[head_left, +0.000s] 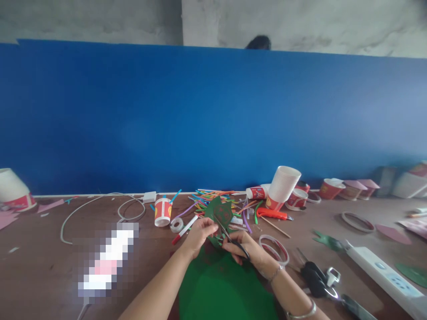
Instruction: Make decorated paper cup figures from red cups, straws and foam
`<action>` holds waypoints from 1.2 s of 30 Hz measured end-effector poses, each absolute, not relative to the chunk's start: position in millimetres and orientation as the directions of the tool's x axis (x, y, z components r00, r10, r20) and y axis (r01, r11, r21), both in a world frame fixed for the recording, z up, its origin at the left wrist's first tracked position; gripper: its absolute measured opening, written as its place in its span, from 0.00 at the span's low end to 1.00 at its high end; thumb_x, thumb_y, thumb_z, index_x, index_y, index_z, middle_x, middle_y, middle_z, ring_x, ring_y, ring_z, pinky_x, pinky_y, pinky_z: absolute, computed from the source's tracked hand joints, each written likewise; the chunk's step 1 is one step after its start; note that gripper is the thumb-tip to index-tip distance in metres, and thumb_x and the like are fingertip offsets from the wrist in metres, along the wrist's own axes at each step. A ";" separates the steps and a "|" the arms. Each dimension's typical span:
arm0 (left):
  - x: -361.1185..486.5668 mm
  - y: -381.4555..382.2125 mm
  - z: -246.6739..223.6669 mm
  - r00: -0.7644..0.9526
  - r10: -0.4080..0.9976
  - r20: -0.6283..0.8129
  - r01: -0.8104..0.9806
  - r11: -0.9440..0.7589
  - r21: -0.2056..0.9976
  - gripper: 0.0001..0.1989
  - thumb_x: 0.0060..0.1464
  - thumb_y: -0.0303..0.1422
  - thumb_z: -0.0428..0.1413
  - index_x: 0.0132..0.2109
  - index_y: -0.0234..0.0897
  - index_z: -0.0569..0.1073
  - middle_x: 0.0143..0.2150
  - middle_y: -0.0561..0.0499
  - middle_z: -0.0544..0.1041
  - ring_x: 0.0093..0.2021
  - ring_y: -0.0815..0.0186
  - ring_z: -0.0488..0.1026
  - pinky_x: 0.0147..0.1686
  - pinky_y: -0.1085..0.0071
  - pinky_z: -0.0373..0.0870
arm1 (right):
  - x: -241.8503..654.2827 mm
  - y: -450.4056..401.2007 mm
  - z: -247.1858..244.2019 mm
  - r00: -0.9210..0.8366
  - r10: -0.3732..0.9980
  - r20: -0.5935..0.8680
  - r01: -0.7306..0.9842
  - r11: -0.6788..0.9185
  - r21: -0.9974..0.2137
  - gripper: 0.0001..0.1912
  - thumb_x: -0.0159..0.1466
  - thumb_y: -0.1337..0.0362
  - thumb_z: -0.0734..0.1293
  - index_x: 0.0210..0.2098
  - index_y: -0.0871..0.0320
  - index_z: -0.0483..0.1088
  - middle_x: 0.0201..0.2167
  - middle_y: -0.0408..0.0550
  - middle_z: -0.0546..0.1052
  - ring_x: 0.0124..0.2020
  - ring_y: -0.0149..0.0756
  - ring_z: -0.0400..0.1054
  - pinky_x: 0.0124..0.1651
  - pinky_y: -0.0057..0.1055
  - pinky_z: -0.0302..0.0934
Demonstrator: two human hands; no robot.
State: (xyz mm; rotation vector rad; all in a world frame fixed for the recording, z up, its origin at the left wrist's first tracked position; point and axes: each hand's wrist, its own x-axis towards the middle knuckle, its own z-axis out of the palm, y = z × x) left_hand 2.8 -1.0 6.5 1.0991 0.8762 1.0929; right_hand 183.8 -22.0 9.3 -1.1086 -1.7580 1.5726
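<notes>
My left hand (204, 234) pinches a piece of dark green paper (218, 210) that has reddish marks on it. In my right hand (245, 246) is a pair of black-handled scissors (237, 244), its blades reaching across the paper near my left fingertips. Whether the blades are parted is hard to make out. Below both hands lies a large green sheet (223, 284) at the table's front. A white marker with a red cap (185, 230) rests left of my left hand, and a roll of clear tape (176, 225) is beside it.
Behind my hands lie many coloured sticks (213, 194). A paper cup (163, 212) stands left; stacked cups (283, 186) and an orange cutter (271, 214) are right. Tape rolls (274, 250), keys (313, 278) and a power strip (383, 275) lie farther right. A blue partition (200, 120) closes the back.
</notes>
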 end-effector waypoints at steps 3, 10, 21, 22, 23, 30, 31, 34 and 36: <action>1.0 0.1 6.9 0.277 0.960 -0.034 -0.231 0.100 0.968 0.11 0.41 0.35 0.61 0.24 0.34 0.68 0.20 0.55 0.69 0.23 0.71 0.62 0.28 0.74 0.55 | 186.9 -20.6 7.2 -0.542 0.829 -0.137 0.220 -0.018 -0.975 0.19 0.56 0.50 0.68 0.28 0.62 0.69 0.10 0.37 0.65 0.11 0.22 0.53 0.16 0.20 0.48; 1.1 -0.6 7.8 0.292 0.955 -0.049 -0.237 0.122 0.964 0.11 0.41 0.34 0.61 0.24 0.34 0.68 0.19 0.56 0.69 0.23 0.72 0.62 0.28 0.74 0.55 | 188.2 -20.1 6.8 -0.541 0.827 -0.154 0.224 -0.035 -0.974 0.17 0.56 0.51 0.68 0.30 0.62 0.70 0.11 0.37 0.66 0.12 0.22 0.56 0.17 0.20 0.50; -1.0 -0.5 7.3 0.337 0.941 -0.046 -0.250 0.137 0.959 0.10 0.41 0.33 0.61 0.23 0.34 0.67 0.19 0.56 0.69 0.23 0.72 0.62 0.28 0.74 0.56 | 188.1 -20.6 10.3 -0.542 0.822 -0.174 0.266 -0.029 -0.964 0.19 0.54 0.50 0.69 0.28 0.62 0.69 0.10 0.36 0.64 0.11 0.21 0.53 0.16 0.20 0.49; -0.7 -0.9 7.5 0.340 0.939 -0.050 -0.248 0.140 0.959 0.11 0.41 0.33 0.61 0.24 0.34 0.67 0.19 0.56 0.69 0.23 0.72 0.62 0.27 0.75 0.55 | 188.4 -20.2 9.8 -0.544 0.821 -0.173 0.267 -0.027 -0.963 0.19 0.55 0.51 0.69 0.28 0.62 0.69 0.10 0.36 0.64 0.11 0.21 0.54 0.16 0.20 0.48; -0.1 -1.3 7.5 0.341 0.938 -0.056 -0.247 0.147 0.958 0.11 0.41 0.34 0.61 0.24 0.34 0.67 0.19 0.56 0.69 0.23 0.73 0.62 0.27 0.75 0.55 | 188.8 -19.7 9.1 -0.544 0.821 -0.174 0.267 -0.027 -0.963 0.18 0.55 0.51 0.68 0.28 0.62 0.69 0.10 0.36 0.65 0.11 0.21 0.54 0.16 0.19 0.48; 9.2 -5.9 5.7 0.330 0.940 -0.091 -0.292 0.194 0.937 0.13 0.45 0.37 0.59 0.26 0.36 0.62 0.22 0.53 0.73 0.19 0.75 0.61 0.20 0.77 0.51 | 189.8 -19.0 9.5 -0.518 0.839 -0.167 0.282 -0.017 -0.959 0.18 0.57 0.51 0.66 0.25 0.61 0.67 0.10 0.36 0.64 0.11 0.21 0.53 0.16 0.20 0.47; 9.9 -6.5 6.1 0.345 0.934 -0.093 -0.299 0.203 0.932 0.13 0.46 0.37 0.58 0.27 0.36 0.61 0.23 0.53 0.74 0.18 0.75 0.62 0.19 0.77 0.50 | 189.7 -19.5 10.8 -0.517 0.839 -0.169 0.285 -0.018 -0.958 0.19 0.57 0.50 0.66 0.24 0.61 0.66 0.10 0.36 0.64 0.11 0.21 0.53 0.16 0.20 0.47; 10.2 -7.7 7.9 0.382 0.919 -0.098 -0.309 0.227 0.924 0.13 0.47 0.37 0.56 0.28 0.37 0.59 0.25 0.51 0.76 0.16 0.76 0.60 0.16 0.78 0.45 | 189.4 -21.2 14.6 -0.521 0.834 -0.179 0.289 -0.025 -0.957 0.20 0.57 0.49 0.67 0.23 0.61 0.64 0.10 0.36 0.64 0.11 0.21 0.53 0.16 0.20 0.47; 9.5 -7.9 8.7 0.391 0.917 -0.079 -0.305 0.210 0.929 0.12 0.48 0.36 0.56 0.28 0.38 0.59 0.25 0.51 0.77 0.15 0.77 0.58 0.16 0.78 0.44 | 189.4 -21.9 15.7 -0.523 0.831 -0.190 0.289 -0.037 -0.956 0.20 0.56 0.49 0.67 0.23 0.61 0.65 0.10 0.36 0.64 0.11 0.21 0.53 0.16 0.20 0.47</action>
